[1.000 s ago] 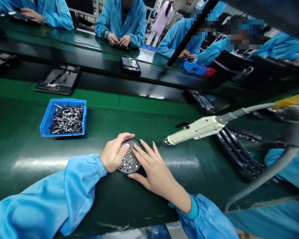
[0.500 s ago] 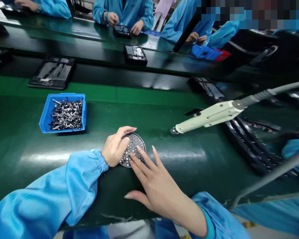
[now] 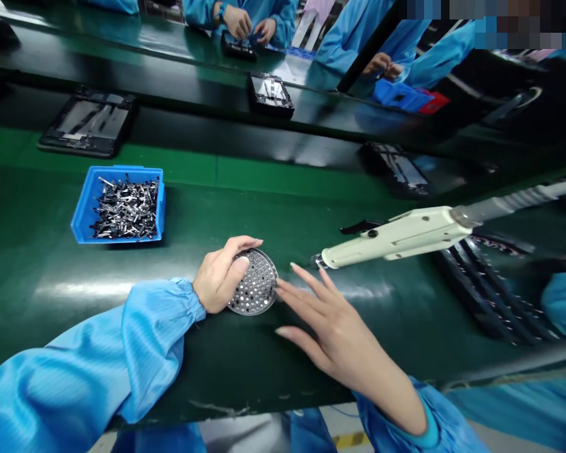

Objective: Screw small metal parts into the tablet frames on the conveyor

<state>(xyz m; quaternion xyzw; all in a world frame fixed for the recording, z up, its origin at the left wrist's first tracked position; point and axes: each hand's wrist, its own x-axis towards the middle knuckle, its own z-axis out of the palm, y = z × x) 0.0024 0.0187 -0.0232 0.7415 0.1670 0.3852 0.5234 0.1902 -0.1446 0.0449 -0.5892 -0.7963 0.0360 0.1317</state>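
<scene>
A round perforated metal disc [image 3: 255, 288] lies on the dark green belt [image 3: 51, 277] in front of me. My left hand [image 3: 221, 274] curls over its left edge, thumb and fingers gripping the rim. My right hand [image 3: 332, 327] hovers just right of the disc with fingers spread and nothing in it, fingertips close to the disc's edge. A cream-coloured electric screwdriver [image 3: 396, 234] hangs on a grey cable, its tip just beyond my right fingers.
A blue bin [image 3: 85, 214] of small metal parts sits at the left. Black trays [image 3: 87, 119] lie on the belt behind, more at the right [image 3: 490, 289]. People in blue coats work across the line [image 3: 245, 19].
My right hand has lifted off the disc and slid to its right, toward the screwdriver. My left hand stays on the disc. The view has tilted down a little.
</scene>
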